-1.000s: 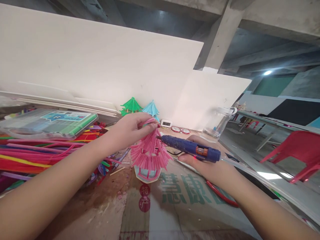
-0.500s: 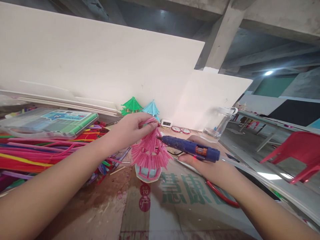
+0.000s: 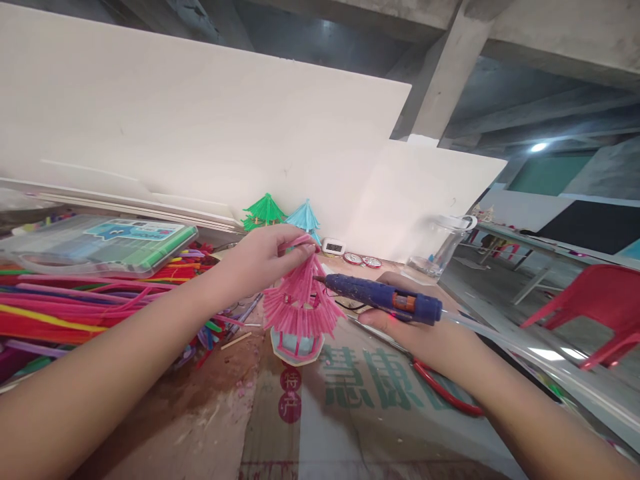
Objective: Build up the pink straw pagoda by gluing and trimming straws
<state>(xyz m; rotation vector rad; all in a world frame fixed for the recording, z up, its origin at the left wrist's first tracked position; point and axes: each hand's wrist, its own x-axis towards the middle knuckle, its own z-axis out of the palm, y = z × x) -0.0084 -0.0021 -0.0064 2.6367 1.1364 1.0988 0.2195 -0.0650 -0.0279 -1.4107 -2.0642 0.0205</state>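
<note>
A small pink pagoda model [image 3: 301, 310] made of pipe cleaners stands on a cardboard sheet [image 3: 350, 413] in the middle. My left hand [image 3: 260, 261] pinches the pink strands at the model's top. My right hand [image 3: 415, 327] grips a blue hot glue gun [image 3: 383, 299] lying level, with its nozzle touching the upper roof tier just below my left fingertips.
A heap of coloured pipe cleaners [image 3: 75, 307] lies at left under a clear plastic case [image 3: 100, 243]. Green [image 3: 263, 211] and light blue [image 3: 303, 217] pagoda models stand by the white board behind. A clear jar [image 3: 440, 250], a small clock [image 3: 333, 247] and red scissors [image 3: 445, 393] are at right.
Almost nothing has moved. The view has shifted slightly, and both hands hold the same positions on the model and the glue gun.
</note>
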